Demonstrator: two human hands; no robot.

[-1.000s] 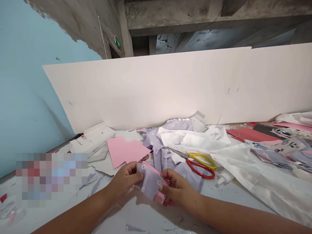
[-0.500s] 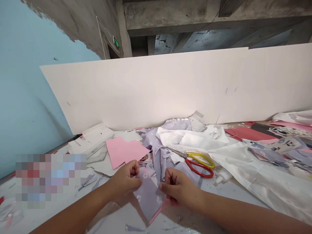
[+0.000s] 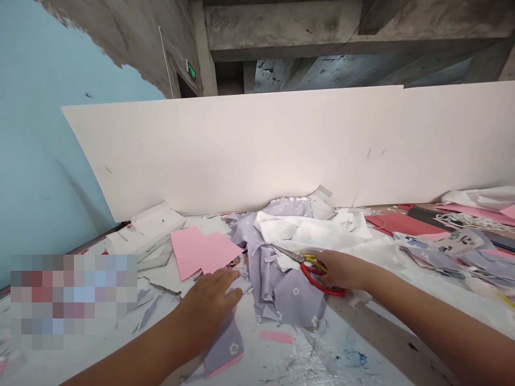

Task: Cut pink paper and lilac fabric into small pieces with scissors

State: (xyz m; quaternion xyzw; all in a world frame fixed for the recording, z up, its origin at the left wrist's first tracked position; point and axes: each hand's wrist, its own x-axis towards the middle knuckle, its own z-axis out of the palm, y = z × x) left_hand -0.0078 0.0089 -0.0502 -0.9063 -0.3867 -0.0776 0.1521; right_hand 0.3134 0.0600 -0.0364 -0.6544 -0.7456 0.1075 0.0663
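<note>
Left hand (image 3: 205,313) covers the top of a lilac cloth strip (image 3: 225,348); only its lower end shows. Right hand (image 3: 341,271) hides most of the handles of the scissors (image 3: 309,273), so their grip can't be read. A blurred square (image 3: 72,300) masks the near left part of the table (image 3: 341,343); what lies there can't be told. A paper and cloth heap (image 3: 478,198) runs off the right edge at the far corner. A printed scrap (image 3: 236,262) beside the pink paper (image 3: 201,252) is too small to make out. Green sign (image 3: 192,71) on the far wall: lettering too small to read.
</note>
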